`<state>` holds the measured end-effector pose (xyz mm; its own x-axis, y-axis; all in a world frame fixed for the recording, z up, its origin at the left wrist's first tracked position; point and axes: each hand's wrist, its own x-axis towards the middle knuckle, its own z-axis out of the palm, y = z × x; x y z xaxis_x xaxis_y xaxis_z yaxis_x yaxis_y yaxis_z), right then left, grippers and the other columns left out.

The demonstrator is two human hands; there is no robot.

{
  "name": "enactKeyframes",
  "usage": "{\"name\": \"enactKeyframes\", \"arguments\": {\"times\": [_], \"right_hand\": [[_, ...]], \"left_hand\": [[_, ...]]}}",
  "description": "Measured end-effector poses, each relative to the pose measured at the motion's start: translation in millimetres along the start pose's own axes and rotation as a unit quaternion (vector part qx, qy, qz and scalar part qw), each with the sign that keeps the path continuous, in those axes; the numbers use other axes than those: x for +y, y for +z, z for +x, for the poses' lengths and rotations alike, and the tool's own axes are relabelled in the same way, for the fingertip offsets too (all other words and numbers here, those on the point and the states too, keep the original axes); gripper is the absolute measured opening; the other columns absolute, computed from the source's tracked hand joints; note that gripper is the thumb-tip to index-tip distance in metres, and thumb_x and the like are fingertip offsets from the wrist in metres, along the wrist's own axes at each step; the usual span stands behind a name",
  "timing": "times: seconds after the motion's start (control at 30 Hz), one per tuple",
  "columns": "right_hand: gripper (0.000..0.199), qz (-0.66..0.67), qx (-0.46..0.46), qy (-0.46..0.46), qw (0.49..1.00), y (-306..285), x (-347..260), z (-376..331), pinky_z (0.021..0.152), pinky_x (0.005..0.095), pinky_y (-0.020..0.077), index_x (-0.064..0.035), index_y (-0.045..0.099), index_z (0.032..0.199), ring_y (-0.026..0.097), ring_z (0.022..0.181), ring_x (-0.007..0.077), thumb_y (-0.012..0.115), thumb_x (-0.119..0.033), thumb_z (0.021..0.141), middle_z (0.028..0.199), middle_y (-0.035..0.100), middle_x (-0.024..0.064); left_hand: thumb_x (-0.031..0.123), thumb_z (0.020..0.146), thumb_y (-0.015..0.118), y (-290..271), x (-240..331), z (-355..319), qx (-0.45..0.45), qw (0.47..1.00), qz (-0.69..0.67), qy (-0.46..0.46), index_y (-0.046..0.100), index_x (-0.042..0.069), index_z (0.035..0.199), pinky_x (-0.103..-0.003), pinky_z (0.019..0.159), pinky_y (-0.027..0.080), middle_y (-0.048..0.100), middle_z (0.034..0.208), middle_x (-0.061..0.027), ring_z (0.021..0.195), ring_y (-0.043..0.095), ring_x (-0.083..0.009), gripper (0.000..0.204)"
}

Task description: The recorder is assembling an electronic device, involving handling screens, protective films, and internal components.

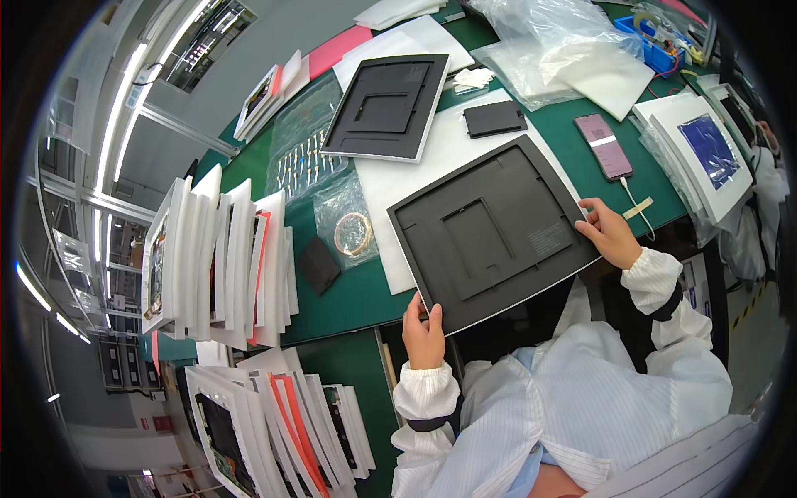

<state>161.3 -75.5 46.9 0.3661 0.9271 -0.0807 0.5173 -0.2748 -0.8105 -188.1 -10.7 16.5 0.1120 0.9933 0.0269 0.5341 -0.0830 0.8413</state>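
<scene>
Between my two hands is a black rectangular frame panel [498,236] with a white edge, a raised rim and a recessed rectangle in its middle. My left hand [424,334] grips its lower left corner, thumb on top. At its right edge, my right hand [610,234] pinches the rim with the thumb on the black face. The panel is tilted and overhangs the table's near edge, partly over a white foam sheet [384,184]. Beyond it lie a small black rectangular cover [496,119] and a second black frame panel [387,106].
Stacks of white-edged panels with foam sheets [217,257] stand at the left. A phone [603,145] with a white cable lies right, near a panel with a blue film [710,149]. Plastic bags [548,41], a blue bin [652,50] and a bag with a copper-coloured coil [352,235] lie around.
</scene>
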Motion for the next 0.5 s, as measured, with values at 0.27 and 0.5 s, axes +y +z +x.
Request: {"name": "enactKeyframes", "arguments": {"times": [0.27,0.5], "right_hand": [[0.037,-0.015,-0.030,0.007,0.999,-4,8,-4,0.061,0.0255,0.0423,0.0009,0.047,0.113,0.050,0.065,0.0117,0.060,-0.013,0.082,0.077,0.051,0.0045],[0.037,0.146,-0.030,-0.049,0.988,-4,8,9,0.061,0.0203,0.0401,0.0017,0.045,0.115,0.047,0.068,0.0069,0.058,-0.006,0.082,0.079,0.049,0.0021]], "left_hand": [[0.008,0.083,0.059,-4,8,-1,-0.033,0.991,-0.119,-0.050,0.047,-0.005,0.122,-0.024,0.072,0.048,0.058,0.099,-0.0131,0.082,0.057,-0.0145,0.043],[0.002,0.081,0.060,-23,27,18,-0.007,0.980,-0.199,-0.017,0.045,-0.009,0.122,-0.020,0.073,0.046,0.056,0.106,-0.0135,0.082,0.058,-0.0116,0.046]]}}
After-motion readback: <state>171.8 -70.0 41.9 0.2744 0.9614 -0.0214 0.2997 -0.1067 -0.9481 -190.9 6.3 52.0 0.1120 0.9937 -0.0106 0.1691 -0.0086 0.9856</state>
